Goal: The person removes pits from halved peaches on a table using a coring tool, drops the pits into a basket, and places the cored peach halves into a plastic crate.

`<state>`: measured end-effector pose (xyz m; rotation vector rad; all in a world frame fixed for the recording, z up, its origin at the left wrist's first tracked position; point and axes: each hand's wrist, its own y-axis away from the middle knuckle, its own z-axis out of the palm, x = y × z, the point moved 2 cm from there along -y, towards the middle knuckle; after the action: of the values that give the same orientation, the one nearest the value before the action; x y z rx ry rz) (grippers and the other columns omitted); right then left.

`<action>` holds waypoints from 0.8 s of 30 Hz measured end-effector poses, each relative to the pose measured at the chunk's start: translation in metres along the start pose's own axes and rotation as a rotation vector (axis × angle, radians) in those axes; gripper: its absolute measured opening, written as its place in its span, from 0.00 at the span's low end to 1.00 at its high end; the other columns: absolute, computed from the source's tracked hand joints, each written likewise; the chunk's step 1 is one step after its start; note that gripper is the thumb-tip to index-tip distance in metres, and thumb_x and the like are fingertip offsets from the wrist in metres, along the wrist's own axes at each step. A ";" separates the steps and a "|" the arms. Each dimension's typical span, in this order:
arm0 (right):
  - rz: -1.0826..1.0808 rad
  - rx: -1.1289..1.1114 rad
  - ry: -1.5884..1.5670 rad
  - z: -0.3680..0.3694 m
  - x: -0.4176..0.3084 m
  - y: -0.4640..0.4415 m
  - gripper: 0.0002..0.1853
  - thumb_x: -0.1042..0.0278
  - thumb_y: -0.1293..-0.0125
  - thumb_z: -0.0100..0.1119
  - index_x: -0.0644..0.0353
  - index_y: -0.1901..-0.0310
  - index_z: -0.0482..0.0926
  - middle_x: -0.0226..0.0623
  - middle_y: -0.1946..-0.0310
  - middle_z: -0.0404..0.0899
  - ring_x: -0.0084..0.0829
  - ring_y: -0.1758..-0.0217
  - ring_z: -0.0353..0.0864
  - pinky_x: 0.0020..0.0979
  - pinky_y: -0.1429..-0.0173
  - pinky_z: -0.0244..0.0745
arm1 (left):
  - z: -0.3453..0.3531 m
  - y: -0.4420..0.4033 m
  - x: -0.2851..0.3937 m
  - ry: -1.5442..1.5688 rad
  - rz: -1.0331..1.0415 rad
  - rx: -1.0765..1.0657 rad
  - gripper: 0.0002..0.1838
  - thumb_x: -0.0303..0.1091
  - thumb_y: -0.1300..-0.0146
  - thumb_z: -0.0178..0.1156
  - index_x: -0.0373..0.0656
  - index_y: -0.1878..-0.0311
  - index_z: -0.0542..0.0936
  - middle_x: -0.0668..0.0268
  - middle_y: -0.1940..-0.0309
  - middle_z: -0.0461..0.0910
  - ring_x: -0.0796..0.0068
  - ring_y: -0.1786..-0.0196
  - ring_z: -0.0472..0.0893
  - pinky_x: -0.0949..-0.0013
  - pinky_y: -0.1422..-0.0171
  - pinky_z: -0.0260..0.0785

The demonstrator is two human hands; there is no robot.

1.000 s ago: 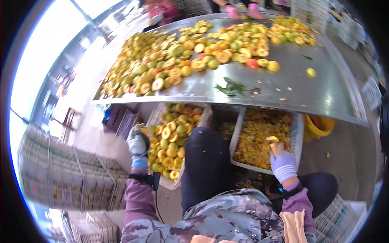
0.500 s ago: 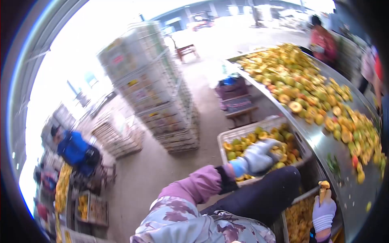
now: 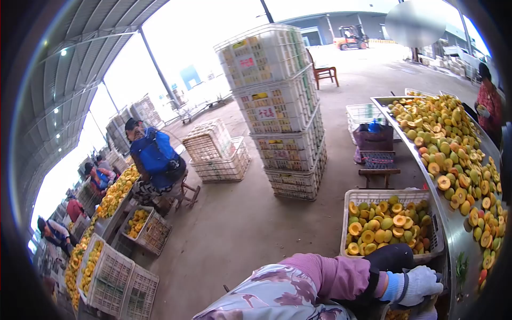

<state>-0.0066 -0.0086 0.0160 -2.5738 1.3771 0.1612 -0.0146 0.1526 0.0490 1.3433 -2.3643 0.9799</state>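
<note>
At the lower right, my left hand (image 3: 420, 286), in a white glove with a light blue cuff, has its fingers curled in beside the metal table edge. Whatever it grips is hidden. Just below it, a pale gloved part of my right hand (image 3: 425, 309) shows at the frame's bottom, its fingers hidden. Above my left hand stands a white crate (image 3: 349, 218) of halved yellow-green fruit (image 3: 386, 224). More halved fruit (image 3: 448, 144) is heaped on the metal table (image 3: 434, 200). Under my hands, part of a container with orange-yellow pieces (image 3: 397, 313) is visible.
Stacked white crates (image 3: 277, 106) stand ahead, with lower crates (image 3: 216, 152) beside them. A seated person in blue (image 3: 157, 154) is at the left, near another fruit-covered table. Another person (image 3: 488, 104) stands beyond the metal table. A small stool (image 3: 378, 172) sits behind the fruit crate.
The view has swung left. My left hand has moved from over the fruit crate to beside the table edge, near my right hand. The fruit piece seen in my right hand is now out of sight.
</note>
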 end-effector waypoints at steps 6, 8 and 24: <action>-0.051 -0.050 0.050 0.003 -0.002 0.003 0.32 0.53 0.37 0.57 0.58 0.34 0.62 0.45 0.64 0.82 0.46 0.71 0.80 0.39 0.72 0.72 | 0.003 0.015 -0.006 0.025 -0.124 0.096 0.11 0.30 0.56 0.62 0.46 0.65 0.78 0.56 0.67 0.77 0.49 0.59 0.77 0.52 0.57 0.69; -0.072 -0.045 0.031 0.001 -0.003 0.006 0.31 0.54 0.36 0.56 0.59 0.35 0.63 0.46 0.63 0.82 0.46 0.70 0.81 0.40 0.70 0.73 | -0.005 0.018 0.001 0.112 -0.021 0.361 0.11 0.30 0.59 0.62 0.45 0.68 0.78 0.60 0.67 0.75 0.50 0.56 0.75 0.53 0.53 0.68; 0.378 0.096 0.185 -0.055 0.053 0.053 0.18 0.65 0.41 0.62 0.61 0.55 0.67 0.50 0.79 0.76 0.53 0.75 0.77 0.48 0.69 0.70 | -0.082 0.032 -0.089 0.016 -0.245 0.478 0.19 0.15 0.49 0.49 0.38 0.55 0.81 0.56 0.67 0.83 0.68 0.62 0.83 0.68 0.55 0.74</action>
<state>-0.0215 -0.0933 0.0516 -2.2735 1.8803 -0.0851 -0.0017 0.2770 0.0509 1.7258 -1.9570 1.5277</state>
